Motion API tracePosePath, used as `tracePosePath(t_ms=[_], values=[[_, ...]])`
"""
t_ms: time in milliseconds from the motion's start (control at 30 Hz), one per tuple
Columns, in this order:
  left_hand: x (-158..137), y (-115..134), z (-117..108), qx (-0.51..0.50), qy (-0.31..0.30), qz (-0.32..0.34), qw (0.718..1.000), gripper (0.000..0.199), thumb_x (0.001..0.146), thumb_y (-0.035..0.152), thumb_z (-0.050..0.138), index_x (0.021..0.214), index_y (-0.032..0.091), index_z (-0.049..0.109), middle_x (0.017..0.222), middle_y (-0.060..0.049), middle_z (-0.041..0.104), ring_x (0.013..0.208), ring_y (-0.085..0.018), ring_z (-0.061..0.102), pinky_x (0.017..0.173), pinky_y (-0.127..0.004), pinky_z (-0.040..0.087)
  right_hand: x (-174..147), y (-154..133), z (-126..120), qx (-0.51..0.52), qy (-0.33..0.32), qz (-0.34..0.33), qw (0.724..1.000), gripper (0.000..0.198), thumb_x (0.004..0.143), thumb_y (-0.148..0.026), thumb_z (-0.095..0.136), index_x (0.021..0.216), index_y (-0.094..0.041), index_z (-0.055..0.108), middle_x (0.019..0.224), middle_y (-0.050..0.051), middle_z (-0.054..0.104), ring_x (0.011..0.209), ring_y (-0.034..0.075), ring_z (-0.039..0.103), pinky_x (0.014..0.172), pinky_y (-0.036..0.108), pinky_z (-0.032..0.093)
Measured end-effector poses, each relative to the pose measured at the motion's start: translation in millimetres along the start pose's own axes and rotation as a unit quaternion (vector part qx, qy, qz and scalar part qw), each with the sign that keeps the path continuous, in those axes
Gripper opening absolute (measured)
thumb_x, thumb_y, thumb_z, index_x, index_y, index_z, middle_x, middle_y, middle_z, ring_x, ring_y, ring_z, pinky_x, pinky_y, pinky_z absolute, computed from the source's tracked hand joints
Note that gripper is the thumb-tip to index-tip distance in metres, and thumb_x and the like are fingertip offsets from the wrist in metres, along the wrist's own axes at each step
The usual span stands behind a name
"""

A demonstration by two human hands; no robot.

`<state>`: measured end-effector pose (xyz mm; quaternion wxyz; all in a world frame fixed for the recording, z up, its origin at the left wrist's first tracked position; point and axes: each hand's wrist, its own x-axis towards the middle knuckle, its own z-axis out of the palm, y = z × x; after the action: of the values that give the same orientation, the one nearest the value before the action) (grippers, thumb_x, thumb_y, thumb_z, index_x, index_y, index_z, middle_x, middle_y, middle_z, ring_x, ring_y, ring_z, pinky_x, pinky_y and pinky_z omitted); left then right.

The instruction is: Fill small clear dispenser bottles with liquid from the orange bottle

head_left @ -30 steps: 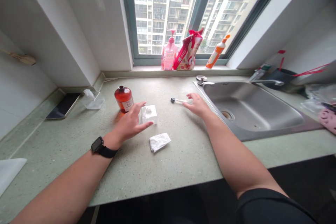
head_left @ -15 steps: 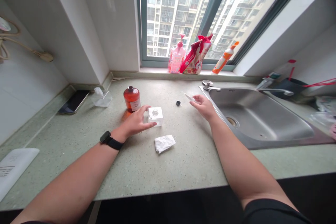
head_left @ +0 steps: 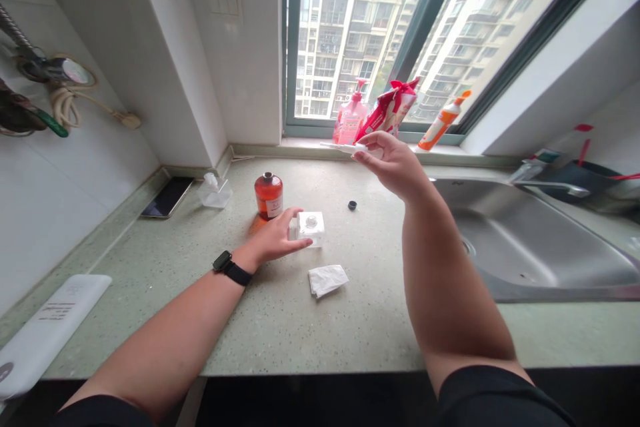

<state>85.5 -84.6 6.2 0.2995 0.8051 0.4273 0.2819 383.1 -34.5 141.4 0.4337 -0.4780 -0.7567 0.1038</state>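
My left hand (head_left: 277,237), with a black watch (head_left: 231,268) on the wrist, holds a square clear bottle (head_left: 311,229) upright on the counter, thumb along its near side. The bottle's short round neck shows on top. My right hand (head_left: 387,161) is raised over the back of the counter and pinches a slim whitish piece (head_left: 343,147) whose thin end points left; its exact kind is unclear. Behind my left hand stands an amber bottle (head_left: 269,195) with an uncapped neck. A small black cap (head_left: 353,205) lies below my right hand, and a folded tissue (head_left: 327,279) in front of the clear bottle.
A clear stopper-topped piece (head_left: 216,192) and a phone (head_left: 167,197) lie at the back left. A long white box (head_left: 55,330) is at the front left. The steel sink (head_left: 545,233) is on the right. On the sill stand a pink pump bottle (head_left: 350,117), a red bag (head_left: 395,107) and an orange-white bottle (head_left: 443,123).
My right hand has risen from near the counter with the slim piece, which now lies nearly level. My left hand stays on the clear bottle. The whole view has shifted slightly left.
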Motion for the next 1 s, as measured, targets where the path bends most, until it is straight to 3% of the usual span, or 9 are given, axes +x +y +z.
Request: tracePosePath(t_ms=[67,233,467,667,800,900,1000], values=[[0.3,0.5,0.1,0.000,-0.001,-0.001,1.000,0.075,0.086,0.056,0.080,0.145,0.019,0.053,0.115,-0.011,0.071,0.109,-0.031,0.070,0.096,-0.044,0.056,-6.1,-18.2,1.1,-0.047,-0.019,-0.014,0.999,0.030,0.095,-0.051,0.068,0.108,-0.024,0.071,0.108,0.007,0.077,0.103,0.027,0.072,0.092,0.043,0.057],[1.4,2.3,-1.0,-0.001,-0.012,-0.008,1.000,0.069,0.089,0.056,0.078,0.144,0.022,0.053,0.131,-0.013,0.068,0.117,-0.032,0.068,0.100,-0.045,0.054,-24.0,-37.9,0.0,-0.122,-0.152,-0.070,0.978,0.021,0.094,-0.045,0.070,0.103,-0.027,0.075,0.098,0.004,0.080,0.090,0.024,0.073,0.079,0.039,0.055],[0.4,5.9,-3.0,0.007,-0.020,-0.028,0.999,0.073,0.087,0.059,0.078,0.145,0.023,0.054,0.100,-0.004,0.068,0.081,-0.021,0.064,0.078,-0.037,0.053,-25.8,-40.0,3.5,-0.158,-0.250,-0.077,0.952,0.014,0.088,-0.040,0.077,0.095,-0.028,0.077,0.086,0.001,0.077,0.075,0.020,0.067,0.065,0.032,0.045],[-0.4,6.6,-2.6,-0.001,-0.019,-0.020,1.000,0.072,0.088,0.056,0.079,0.146,0.023,0.053,0.092,-0.001,0.065,0.077,-0.020,0.063,0.076,-0.036,0.052,-28.3,-46.6,16.3,-0.180,-0.277,-0.069,0.941,0.011,0.087,-0.034,0.078,0.096,-0.027,0.076,0.087,0.002,0.077,0.076,0.020,0.067,0.064,0.031,0.042],[-0.2,7.3,-1.7,0.002,-0.011,-0.017,1.000,0.076,0.088,0.056,0.080,0.149,0.023,0.051,0.111,-0.006,0.067,0.076,-0.018,0.063,0.082,-0.039,0.055,-30.8,-47.7,26.9,-0.167,-0.283,-0.089,0.940,0.011,0.086,-0.025,0.078,0.097,-0.026,0.076,0.096,0.004,0.077,0.083,0.021,0.069,0.072,0.031,0.046],[-0.1,8.5,-1.1,-0.002,0.001,0.002,1.000,0.073,0.089,0.056,0.079,0.148,0.023,0.052,0.134,-0.011,0.061,0.074,-0.015,0.062,0.088,-0.042,0.058,-29.7,-46.0,33.9,-0.133,-0.305,-0.126,0.935,0.018,0.085,-0.021,0.078,0.103,-0.026,0.077,0.100,0.003,0.077,0.086,0.019,0.070,0.075,0.030,0.047],[0.1,7.9,0.2,-0.006,0.012,0.019,1.000,0.071,0.090,0.053,0.079,0.148,0.024,0.052,0.143,-0.013,0.058,0.074,-0.015,0.062,0.087,-0.042,0.059,-27.3,-42.3,39.5,-0.101,-0.298,-0.140,0.939,0.021,0.087,-0.023,0.078,0.107,-0.026,0.076,0.104,0.003,0.078,0.089,0.019,0.070,0.077,0.030,0.048]])
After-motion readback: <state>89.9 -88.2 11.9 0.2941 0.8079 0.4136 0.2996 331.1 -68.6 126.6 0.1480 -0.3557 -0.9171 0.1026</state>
